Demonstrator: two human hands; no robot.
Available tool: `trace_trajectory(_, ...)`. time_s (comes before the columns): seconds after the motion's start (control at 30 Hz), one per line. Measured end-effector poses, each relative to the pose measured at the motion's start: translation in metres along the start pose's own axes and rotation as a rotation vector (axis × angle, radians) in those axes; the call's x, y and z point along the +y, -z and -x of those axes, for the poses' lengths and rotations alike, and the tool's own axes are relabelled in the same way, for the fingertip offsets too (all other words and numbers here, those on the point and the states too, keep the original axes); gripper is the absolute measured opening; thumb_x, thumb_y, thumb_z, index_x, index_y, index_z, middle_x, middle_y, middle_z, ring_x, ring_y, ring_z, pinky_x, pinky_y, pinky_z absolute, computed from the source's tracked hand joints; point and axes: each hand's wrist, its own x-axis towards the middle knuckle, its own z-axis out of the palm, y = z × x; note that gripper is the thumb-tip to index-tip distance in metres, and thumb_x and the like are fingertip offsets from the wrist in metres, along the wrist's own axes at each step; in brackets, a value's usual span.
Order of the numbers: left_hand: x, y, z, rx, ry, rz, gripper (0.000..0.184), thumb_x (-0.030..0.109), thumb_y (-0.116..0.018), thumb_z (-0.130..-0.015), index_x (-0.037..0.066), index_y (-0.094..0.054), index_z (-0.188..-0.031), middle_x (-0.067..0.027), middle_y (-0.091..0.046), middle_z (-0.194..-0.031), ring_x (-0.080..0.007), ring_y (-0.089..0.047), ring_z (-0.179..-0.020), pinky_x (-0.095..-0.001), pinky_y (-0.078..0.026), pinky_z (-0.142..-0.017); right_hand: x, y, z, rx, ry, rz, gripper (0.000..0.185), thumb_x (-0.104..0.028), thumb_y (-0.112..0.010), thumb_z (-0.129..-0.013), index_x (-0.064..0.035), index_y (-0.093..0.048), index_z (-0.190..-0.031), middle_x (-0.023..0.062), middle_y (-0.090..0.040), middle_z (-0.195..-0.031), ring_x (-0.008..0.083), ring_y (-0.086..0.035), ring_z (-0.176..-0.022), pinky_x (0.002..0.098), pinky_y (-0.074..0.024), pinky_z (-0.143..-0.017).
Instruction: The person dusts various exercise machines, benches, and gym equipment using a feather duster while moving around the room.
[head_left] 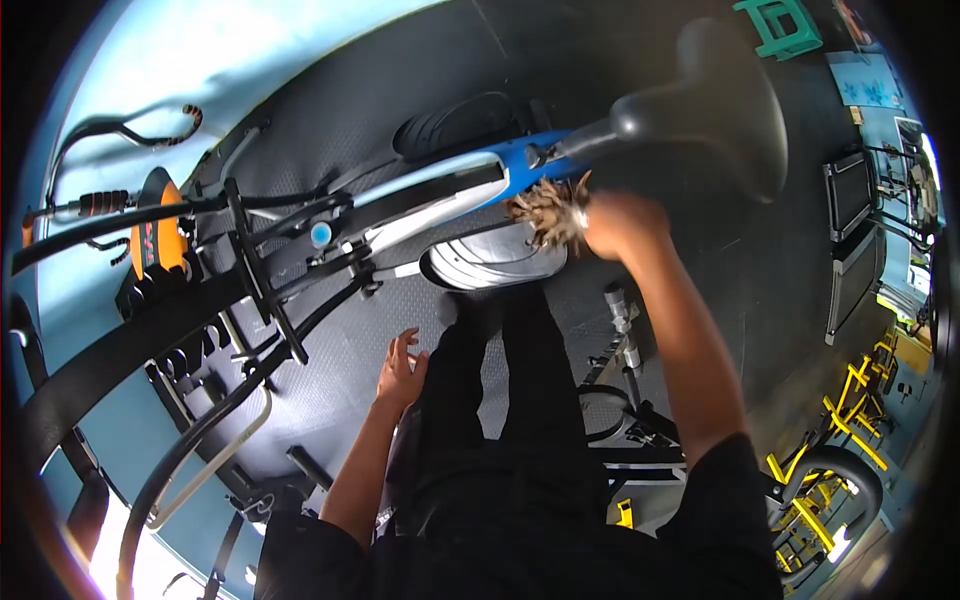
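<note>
My right hand (622,224) is closed round the end of a brown feather duster (553,213), slightly blurred. Its feathers lie beside the blue and white frame (500,180) of an exercise machine, above a grey foot pedal (495,258). My left hand (402,372) hangs lower, left of my legs, with its fingers apart and nothing in it. The machine's black seat (725,110) is at the upper right, and a second, black pedal (455,125) is on the frame's far side.
Black handlebars (200,440) curve along the left. A green stool (782,27) stands at the top right. Treadmills (853,230) and yellow-framed equipment (850,420) line the right side. A weight rack with dumbbells (622,320) is right of my legs.
</note>
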Motion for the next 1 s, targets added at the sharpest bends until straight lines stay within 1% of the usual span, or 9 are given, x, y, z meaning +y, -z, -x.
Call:
trace_trajectory(0.17,-0.009,0.004,0.010,0.049,-0.010,0.037,0.046,0.015,-0.058,-0.091,0.009,-0.042,-0.134,-0.0161,-0.054,-0.114,-0.0238,-0.060,-0.084,-0.0390,-0.049,-0.083,-0.061,-0.044,-0.143,-0.262,0.104,-0.011,0.032,-0.026,-0.058,-0.089,-0.0081,-0.069,-0.114,0.0131,-0.066,-0.119,0.0278,-0.065,-0.105,0.0404,-0.0531,-0.086)
trace_trajectory(0.2,-0.011,0.006,0.010,0.039,-0.003,0.033,0.046,0.015,-0.058,-0.091,0.009,-0.042,-0.134,-0.0161,-0.054,-0.114,-0.0238,-0.060,-0.084,-0.0390,-0.049,-0.083,-0.069,-0.094,-0.200,-0.186,0.216,-0.011,0.028,-0.013,-0.060,-0.081,-0.0034,-0.071,-0.105,0.0178,-0.069,-0.105,0.0290,-0.067,-0.090,0.0385,-0.0521,-0.076)
trace_trajectory(0.23,-0.014,0.007,0.008,0.053,0.018,0.021,0.046,0.015,-0.058,-0.092,0.008,-0.042,-0.135,-0.0160,-0.054,-0.114,-0.0236,-0.060,-0.085,-0.0389,-0.049,-0.083,-0.085,-0.126,-0.231,-0.157,0.261,-0.118,0.027,-0.015,-0.061,-0.082,-0.0024,-0.072,-0.103,0.0187,-0.070,-0.103,0.0286,-0.067,-0.087,0.0367,-0.0513,-0.076)
trace_trajectory(0.27,-0.018,0.007,0.012,0.062,0.052,0.009,0.046,0.015,-0.057,-0.092,0.008,-0.042,-0.135,-0.0159,-0.054,-0.114,-0.0234,-0.060,-0.085,-0.0388,-0.049,-0.083,-0.113,-0.089,-0.173,-0.227,0.386,-0.124,0.039,-0.029,-0.051,-0.095,-0.0055,-0.063,-0.123,0.0152,-0.061,-0.128,0.0308,-0.061,-0.112,0.0408,-0.0475,-0.097)
trace_trajectory(0.33,-0.019,0.011,0.013,0.062,0.088,0.019,0.046,0.014,-0.057,-0.092,0.007,-0.042,-0.135,-0.0159,-0.054,-0.114,-0.0233,-0.060,-0.085,-0.0390,-0.049,-0.083,-0.169,-0.125,-0.188,-0.084,0.601,-0.049,0.023,-0.021,-0.063,-0.084,-0.0031,-0.073,-0.095,0.0181,-0.070,-0.097,0.0288,-0.067,-0.083,0.0378,-0.0511,-0.077)
trace_trajectory(0.47,-0.026,0.019,0.013,0.066,0.072,0.014,0.047,0.014,-0.057,-0.092,0.007,-0.041,-0.136,-0.0163,-0.055,-0.113,-0.0234,-0.060,-0.085,-0.0391,-0.049,-0.082,-0.218,-0.118,-0.126,0.024,0.421,-0.333,0.027,-0.022,-0.061,-0.079,-0.0037,-0.072,-0.096,0.0138,-0.070,-0.104,0.0296,-0.068,-0.095,0.0408,-0.0533,-0.081)
trace_trajectory(0.73,-0.026,0.034,0.008,0.091,0.115,0.068,0.047,0.014,-0.058,-0.092,0.006,-0.042,-0.135,-0.0169,-0.055,-0.113,-0.0234,-0.060,-0.087,-0.0374,-0.050,-0.082,-0.164,-0.130,-0.078,-0.090,0.381,-0.287,0.028,-0.020,-0.052,-0.086,-0.0137,-0.071,-0.105,0.0168,-0.070,-0.096,0.0343,-0.068,-0.091,0.0454,-0.0544,-0.076)
trace_trajectory(0.87,-0.029,0.024,0.002,0.068,0.117,0.089,0.047,0.014,-0.058,-0.092,0.006,-0.042,-0.135,-0.0161,-0.055,-0.113,-0.0239,-0.059,-0.088,-0.0360,-0.049,-0.082,-0.080,-0.216,-0.029,0.170,0.407,-0.312,0.036,-0.025,-0.057,-0.087,-0.0279,-0.062,-0.123,0.0108,-0.067,-0.091,0.0311,-0.067,-0.082,0.0454,-0.0537,-0.072)
trace_trajectory(1.0,-0.029,0.008,-0.014,0.019,0.121,0.084,0.047,0.015,-0.059,-0.091,0.008,-0.042,-0.135,-0.0154,-0.055,-0.114,-0.0240,-0.059,-0.088,-0.0357,-0.050,-0.081,0.039,-0.296,0.002,0.342,0.214,-0.330,0.051,-0.025,-0.058,-0.086,-0.0307,-0.050,-0.135,0.0081,-0.063,-0.090,0.0293,-0.065,-0.078,0.0445,-0.0534,-0.066)
